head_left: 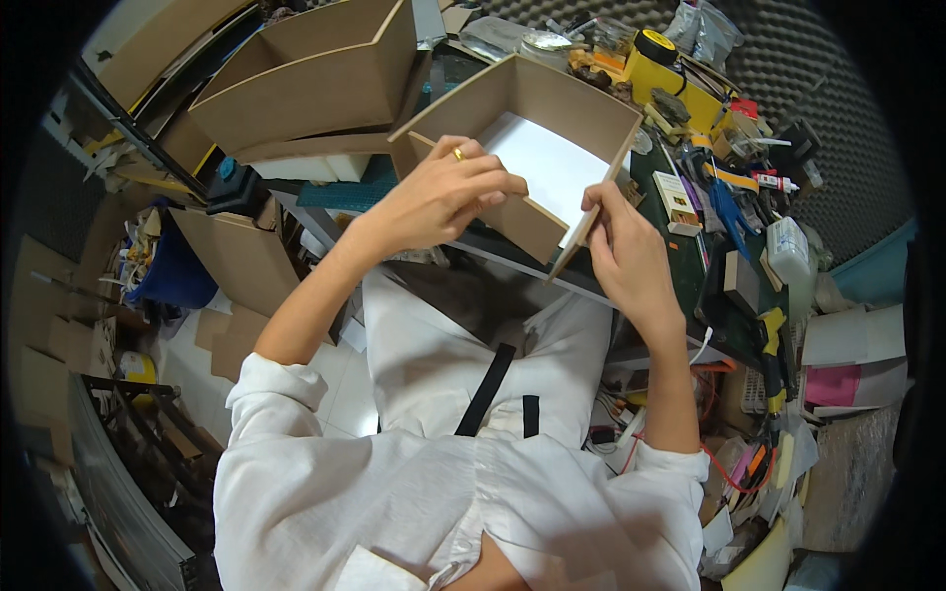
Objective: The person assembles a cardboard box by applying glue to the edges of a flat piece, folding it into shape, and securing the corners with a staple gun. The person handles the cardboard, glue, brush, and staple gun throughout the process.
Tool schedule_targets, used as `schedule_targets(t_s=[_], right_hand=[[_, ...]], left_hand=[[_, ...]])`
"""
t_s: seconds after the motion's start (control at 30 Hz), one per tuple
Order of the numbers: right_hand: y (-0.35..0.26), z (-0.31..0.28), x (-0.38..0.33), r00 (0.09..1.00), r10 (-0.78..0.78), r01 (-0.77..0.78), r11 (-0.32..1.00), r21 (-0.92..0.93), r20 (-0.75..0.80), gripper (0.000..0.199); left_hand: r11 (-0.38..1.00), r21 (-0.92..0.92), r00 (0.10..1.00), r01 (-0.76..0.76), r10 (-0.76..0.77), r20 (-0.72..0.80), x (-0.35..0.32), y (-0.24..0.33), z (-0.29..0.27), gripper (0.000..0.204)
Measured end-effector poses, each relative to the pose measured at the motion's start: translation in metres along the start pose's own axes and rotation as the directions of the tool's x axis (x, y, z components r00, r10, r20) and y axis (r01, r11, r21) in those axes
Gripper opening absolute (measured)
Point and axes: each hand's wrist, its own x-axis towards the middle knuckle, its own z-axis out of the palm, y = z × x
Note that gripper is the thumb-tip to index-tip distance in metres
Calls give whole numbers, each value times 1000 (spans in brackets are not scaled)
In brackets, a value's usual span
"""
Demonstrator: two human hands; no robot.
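An open brown box (564, 106) of thin board, with a white bottom (550, 163), sits tilted at the near edge of the dark green work table. My left hand (441, 195), a gold ring on one finger, is closed over the top edge of its near panel (545, 229). At the near right corner my right hand (633, 258) pinches the end of the right side panel (564, 261) between thumb and fingers. That panel's end sticks out past the near panel, and a thin gap shows between them. The left fingertips are partly hidden behind the near panel.
A larger brown board box (305, 94) stands at the back left. Tools, a yellow container (662, 74), a small white box (675, 200) and a white bottle (788, 251) crowd the table's right side. A blue bin (175, 268) stands on the left.
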Motion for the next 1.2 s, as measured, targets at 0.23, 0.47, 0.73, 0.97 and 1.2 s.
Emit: schedule_targets(t_s=[0.23, 0.47, 0.73, 0.97, 1.2], right_hand=[[-1, 15, -12, 994, 69, -71, 997, -20, -87, 27], [1, 32, -10, 987, 11, 0, 998, 71, -162, 37], [-4, 55, -31, 971, 156, -79, 923, 377, -179, 73], [-5, 85, -68, 961, 219, -99, 841, 531, -168, 83], [-1, 99, -62, 935, 288, -146, 846, 512, -209, 68]], left_hand=[[1000, -14, 999, -22, 22, -41, 2, 10, -4, 24], [998, 30, 998, 56, -56, -6, -5, 5, -6, 19], [997, 40, 997, 61, -59, -46, -8, 2, -3, 16], [998, 53, 998, 28, -25, -60, -4, 0, 1, 25], [997, 68, 996, 44, -39, -76, -6, -1, -1, 23]])
